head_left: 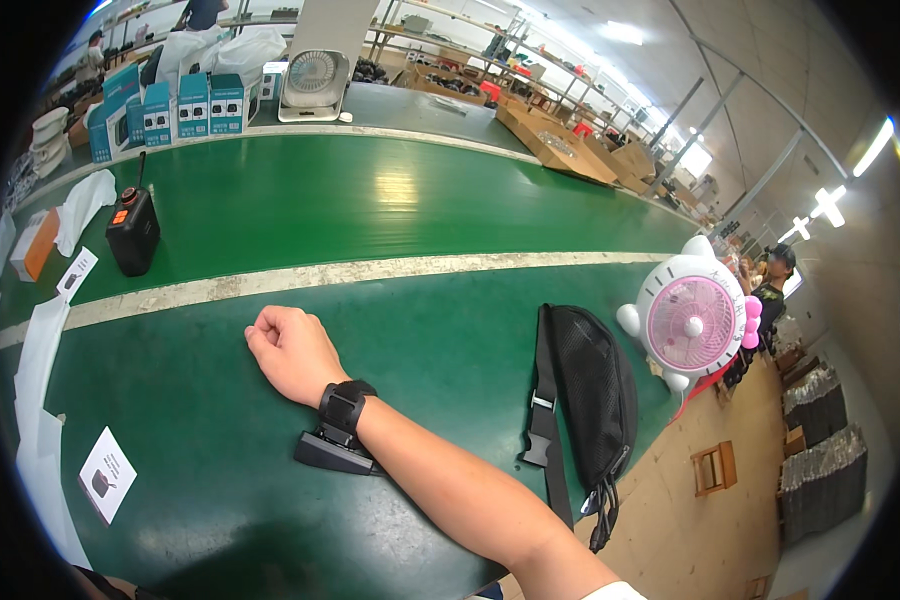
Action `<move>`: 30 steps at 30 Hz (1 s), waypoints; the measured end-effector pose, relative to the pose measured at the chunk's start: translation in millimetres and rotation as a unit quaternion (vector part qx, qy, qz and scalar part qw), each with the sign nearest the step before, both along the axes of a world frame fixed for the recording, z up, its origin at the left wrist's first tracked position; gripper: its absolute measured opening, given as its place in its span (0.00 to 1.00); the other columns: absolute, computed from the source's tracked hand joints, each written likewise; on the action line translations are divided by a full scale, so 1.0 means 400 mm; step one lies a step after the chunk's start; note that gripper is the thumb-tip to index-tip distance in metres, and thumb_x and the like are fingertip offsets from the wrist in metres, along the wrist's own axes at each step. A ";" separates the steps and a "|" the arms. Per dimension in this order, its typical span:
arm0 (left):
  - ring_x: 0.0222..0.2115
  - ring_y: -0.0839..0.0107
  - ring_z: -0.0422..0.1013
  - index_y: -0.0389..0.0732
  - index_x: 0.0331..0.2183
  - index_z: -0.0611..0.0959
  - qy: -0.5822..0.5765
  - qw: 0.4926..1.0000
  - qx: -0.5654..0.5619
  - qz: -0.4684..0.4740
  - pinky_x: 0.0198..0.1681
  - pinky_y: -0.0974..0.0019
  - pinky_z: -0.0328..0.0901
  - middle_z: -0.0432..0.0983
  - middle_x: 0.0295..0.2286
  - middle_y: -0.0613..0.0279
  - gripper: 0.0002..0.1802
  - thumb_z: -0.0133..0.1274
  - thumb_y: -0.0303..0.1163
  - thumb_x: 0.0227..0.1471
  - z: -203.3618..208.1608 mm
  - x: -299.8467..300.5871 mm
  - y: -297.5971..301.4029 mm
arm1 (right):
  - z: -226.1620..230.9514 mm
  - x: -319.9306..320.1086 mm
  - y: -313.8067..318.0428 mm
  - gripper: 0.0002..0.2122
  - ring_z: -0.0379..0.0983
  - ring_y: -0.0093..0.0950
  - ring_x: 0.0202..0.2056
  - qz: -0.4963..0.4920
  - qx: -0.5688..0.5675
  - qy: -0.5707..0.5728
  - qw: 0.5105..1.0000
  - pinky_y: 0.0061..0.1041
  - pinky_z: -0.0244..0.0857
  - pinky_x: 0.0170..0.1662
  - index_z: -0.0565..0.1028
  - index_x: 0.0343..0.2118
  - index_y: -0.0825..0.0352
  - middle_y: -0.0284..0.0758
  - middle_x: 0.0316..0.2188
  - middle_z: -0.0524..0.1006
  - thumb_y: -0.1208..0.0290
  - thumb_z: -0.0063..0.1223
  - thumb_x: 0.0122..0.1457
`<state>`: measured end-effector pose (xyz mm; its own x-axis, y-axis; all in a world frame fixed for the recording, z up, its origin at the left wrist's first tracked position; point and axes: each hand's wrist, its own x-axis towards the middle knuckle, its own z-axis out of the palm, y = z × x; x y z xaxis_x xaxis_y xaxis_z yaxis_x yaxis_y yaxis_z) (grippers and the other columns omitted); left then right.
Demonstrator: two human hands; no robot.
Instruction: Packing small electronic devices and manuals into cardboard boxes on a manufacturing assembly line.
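Note:
My right hand (292,355) rests over the green tabletop (210,440), its fingers curled into a loose fist with nothing seen in it. Around that wrist runs a black strap (345,402), with a dark wedge-shaped device (332,452) attached beside it. A black waist bag (595,395) lies to the right of my forearm, its strap and buckle stretched along its left side. To the left lies a white printed card (108,474) with a small picture on it. My left hand is out of the picture.
Beyond a pale strip stands a black handheld device with an antenna (133,232) on the green belt (300,200). A pink-and-white fan (660,318) stands at the right edge. Blue boxes (192,108), a white fan (313,82) and cardboard (560,145) line the far side.

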<state>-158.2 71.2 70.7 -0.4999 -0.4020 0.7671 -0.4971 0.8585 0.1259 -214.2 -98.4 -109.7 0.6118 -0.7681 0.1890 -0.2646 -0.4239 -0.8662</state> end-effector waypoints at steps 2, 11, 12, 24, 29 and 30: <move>0.25 0.66 0.69 0.51 0.46 0.76 -0.007 1.000 0.004 -0.006 0.20 0.68 0.59 0.72 0.34 0.59 0.18 0.55 0.39 0.51 0.001 0.000 0.001 | 0.000 -0.001 0.000 0.12 0.64 0.28 0.17 0.001 -0.001 0.000 1.000 0.30 0.59 0.24 0.70 0.20 0.71 0.37 0.13 0.68 0.69 0.51 0.55; 0.25 0.66 0.69 0.51 0.45 0.77 -0.025 0.999 0.030 -0.022 0.20 0.68 0.59 0.72 0.34 0.59 0.18 0.55 0.39 0.51 -0.002 -0.002 0.016 | 0.005 0.001 -0.002 0.11 0.70 0.38 0.21 0.004 -0.005 0.012 1.000 0.34 0.62 0.26 0.72 0.20 0.70 0.41 0.16 0.73 0.68 0.50 0.54; 0.25 0.66 0.69 0.51 0.45 0.77 -0.026 0.999 0.034 -0.023 0.20 0.68 0.58 0.72 0.34 0.59 0.18 0.55 0.39 0.51 -0.001 -0.004 0.019 | 0.008 0.000 -0.002 0.11 0.70 0.38 0.21 0.003 -0.003 0.011 1.000 0.34 0.62 0.26 0.72 0.20 0.70 0.41 0.16 0.73 0.68 0.50 0.54; 0.24 0.66 0.69 0.51 0.44 0.77 -0.068 0.994 0.062 -0.054 0.19 0.68 0.58 0.72 0.33 0.59 0.17 0.55 0.39 0.51 0.029 -0.019 0.050 | 0.009 0.000 0.003 0.11 0.71 0.39 0.22 0.002 0.001 0.014 1.000 0.34 0.63 0.27 0.72 0.21 0.70 0.41 0.17 0.73 0.67 0.50 0.54; 0.24 0.66 0.69 0.51 0.44 0.78 -0.085 0.991 0.074 -0.068 0.19 0.68 0.58 0.72 0.33 0.59 0.16 0.55 0.39 0.51 0.036 -0.022 0.056 | 0.012 -0.002 0.006 0.11 0.71 0.39 0.22 -0.001 0.001 0.021 1.000 0.34 0.63 0.27 0.72 0.21 0.70 0.41 0.17 0.73 0.67 0.50 0.54; 0.24 0.66 0.69 0.51 0.44 0.78 -0.087 0.991 0.077 -0.071 0.19 0.68 0.58 0.72 0.33 0.59 0.16 0.55 0.39 0.51 0.034 -0.022 0.054 | 0.011 -0.004 0.002 0.11 0.71 0.39 0.22 -0.003 0.002 0.022 1.000 0.34 0.63 0.27 0.72 0.21 0.70 0.41 0.17 0.73 0.67 0.50 0.54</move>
